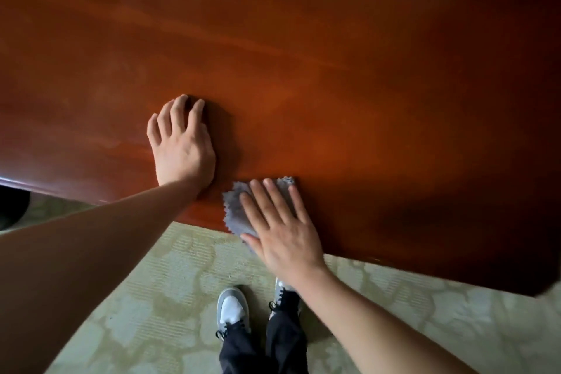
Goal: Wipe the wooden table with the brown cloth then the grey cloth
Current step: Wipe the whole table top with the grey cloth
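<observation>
As the right hand [283, 232] presses it, the grey cloth [236, 210] seems half-hidden.

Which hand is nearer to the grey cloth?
Right. The right hand lies flat on the grey cloth at the near edge of the wooden table; the left hand rests on the table to the cloth's left, farther in.

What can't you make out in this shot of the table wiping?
Head view: the dark patch beside the left hand could be brown cloth or shadow; the hand covers part of it.
Head view: the right hand hides much of the grey cloth.
Head view: the frame cuts off the wooden table's sides.
</observation>
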Tool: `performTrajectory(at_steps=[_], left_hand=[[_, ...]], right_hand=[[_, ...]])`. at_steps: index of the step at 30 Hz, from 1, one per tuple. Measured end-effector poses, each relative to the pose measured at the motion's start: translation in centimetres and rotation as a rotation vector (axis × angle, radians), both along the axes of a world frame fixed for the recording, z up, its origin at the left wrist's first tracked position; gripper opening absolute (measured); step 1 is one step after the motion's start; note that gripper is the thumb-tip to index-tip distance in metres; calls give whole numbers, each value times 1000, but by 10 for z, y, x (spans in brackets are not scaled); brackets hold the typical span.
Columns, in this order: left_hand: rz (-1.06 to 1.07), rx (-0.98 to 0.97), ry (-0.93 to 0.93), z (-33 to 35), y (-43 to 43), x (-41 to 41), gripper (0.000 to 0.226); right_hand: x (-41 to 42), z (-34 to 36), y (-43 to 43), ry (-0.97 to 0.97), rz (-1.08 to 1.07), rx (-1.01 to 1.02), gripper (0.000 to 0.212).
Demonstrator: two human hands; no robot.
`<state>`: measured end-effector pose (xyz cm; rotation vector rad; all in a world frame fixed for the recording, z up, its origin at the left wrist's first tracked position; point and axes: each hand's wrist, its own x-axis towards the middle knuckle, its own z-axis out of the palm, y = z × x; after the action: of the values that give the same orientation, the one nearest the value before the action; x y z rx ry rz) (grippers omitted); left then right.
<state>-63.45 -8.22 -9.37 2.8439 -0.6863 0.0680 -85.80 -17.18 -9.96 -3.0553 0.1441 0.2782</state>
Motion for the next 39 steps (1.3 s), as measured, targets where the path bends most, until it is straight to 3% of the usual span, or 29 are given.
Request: performTrajectory(at_steps=[10, 14, 20, 25, 32, 36, 39], left_hand=[[-2, -27, -9, 0, 0, -3, 45], [-10, -15, 1, 1, -4, -5, 45], [-25, -34, 55, 14, -17, -23, 54], [-193, -64, 23, 20, -58, -58, 48], [-344, -19, 68, 11, -164, -129, 46], [-259, -12, 75, 6, -213, -161, 44], [-218, 19, 58, 2, -217, -165, 44]], right_hand=[[-159, 21, -131, 162, -223, -103, 82], [-140, 23, -103, 176, -330, -87, 86], [-52, 17, -46, 99, -180, 49, 84], [-63, 14, -62, -6, -159, 105, 79], [-185, 18, -188, 72, -394, -5, 83], [-276, 23, -263, 153, -579, -47, 83], [-299, 28, -285, 196, -641, -45, 83]])
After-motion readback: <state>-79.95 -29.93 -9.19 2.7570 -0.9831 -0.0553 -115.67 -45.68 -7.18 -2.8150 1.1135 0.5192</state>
